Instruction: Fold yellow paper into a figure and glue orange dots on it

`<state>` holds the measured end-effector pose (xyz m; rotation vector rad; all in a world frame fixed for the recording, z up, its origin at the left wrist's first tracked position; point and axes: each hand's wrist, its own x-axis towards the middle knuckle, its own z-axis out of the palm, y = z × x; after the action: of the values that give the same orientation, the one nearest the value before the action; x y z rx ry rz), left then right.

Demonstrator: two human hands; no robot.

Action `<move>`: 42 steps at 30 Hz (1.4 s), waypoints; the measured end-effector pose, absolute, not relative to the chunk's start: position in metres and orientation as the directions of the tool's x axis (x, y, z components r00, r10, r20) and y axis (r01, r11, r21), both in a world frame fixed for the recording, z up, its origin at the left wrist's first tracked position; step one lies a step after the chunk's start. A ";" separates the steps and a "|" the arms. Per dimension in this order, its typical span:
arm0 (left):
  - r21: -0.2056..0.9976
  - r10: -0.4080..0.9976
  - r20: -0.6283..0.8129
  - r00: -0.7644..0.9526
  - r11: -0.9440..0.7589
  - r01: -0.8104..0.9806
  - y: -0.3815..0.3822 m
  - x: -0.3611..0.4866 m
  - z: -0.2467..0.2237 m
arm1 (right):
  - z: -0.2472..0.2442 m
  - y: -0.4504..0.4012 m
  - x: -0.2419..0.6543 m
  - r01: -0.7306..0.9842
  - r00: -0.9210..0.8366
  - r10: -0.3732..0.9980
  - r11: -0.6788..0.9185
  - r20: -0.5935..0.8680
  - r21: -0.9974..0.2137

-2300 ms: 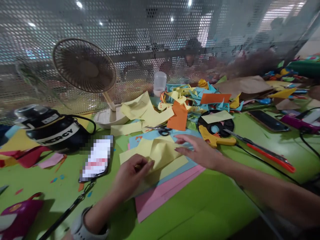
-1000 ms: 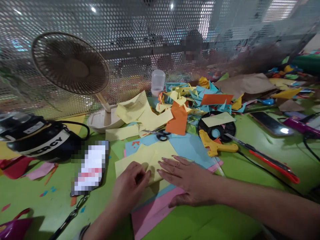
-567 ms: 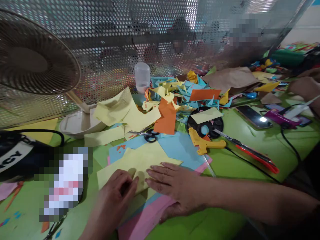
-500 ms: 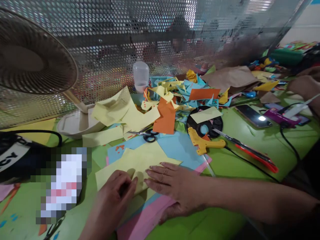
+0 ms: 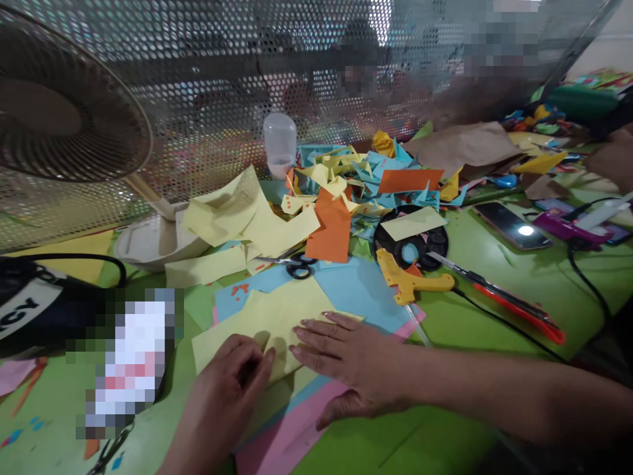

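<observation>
A pale yellow sheet of paper (image 5: 291, 297) lies folded in front of me, on top of blue paper (image 5: 359, 290) and pink paper (image 5: 281, 442). My left hand (image 5: 227, 382) rests at its near left part, fingers curled and thumb drawn in against the sheet's near edge. Flat on the right part of the same sheet lies my right hand (image 5: 341, 363), its fingers stretched out and thumb apart. Just beyond the sheet are scissors with black handles (image 5: 300, 266). A yellow glue gun (image 5: 413, 280) sits to the right, near a red utility knife (image 5: 519, 310).
Behind the scissors is a heap of cut paper scraps (image 5: 356, 178) with a clear plastic cup (image 5: 279, 145). A fan (image 5: 64, 105) stands at left. On the right are a phone (image 5: 512, 224) and a black round tray (image 5: 435, 247). Perforated metal (image 5: 222, 86) closes off the back.
The view has shifted slightly, so things on the right sit further right. Both hands stay on the yellow paper in nearly the same pose.
</observation>
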<state>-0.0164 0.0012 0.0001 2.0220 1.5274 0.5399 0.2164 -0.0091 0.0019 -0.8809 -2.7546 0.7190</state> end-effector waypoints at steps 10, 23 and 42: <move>0.641 0.963 -0.014 0.270 -0.199 0.741 0.002 -0.016 -0.002 | -0.005 -0.007 0.218 0.510 -0.803 0.596 0.689 0.001 -0.515; 0.503 0.962 0.094 0.256 -0.267 0.822 0.002 -0.017 -0.003 | -0.006 -0.005 0.216 0.542 -0.794 0.607 0.686 -0.029 -0.485; 0.106 0.741 0.131 0.659 -0.671 0.733 0.003 -0.009 -0.011 | -0.008 -0.005 0.214 0.583 -0.781 0.622 0.693 -0.055 -0.424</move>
<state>-0.0089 0.0025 -0.0105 2.8209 1.2539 0.2535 0.2140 -0.0050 -0.0075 -1.0007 -2.8047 0.6535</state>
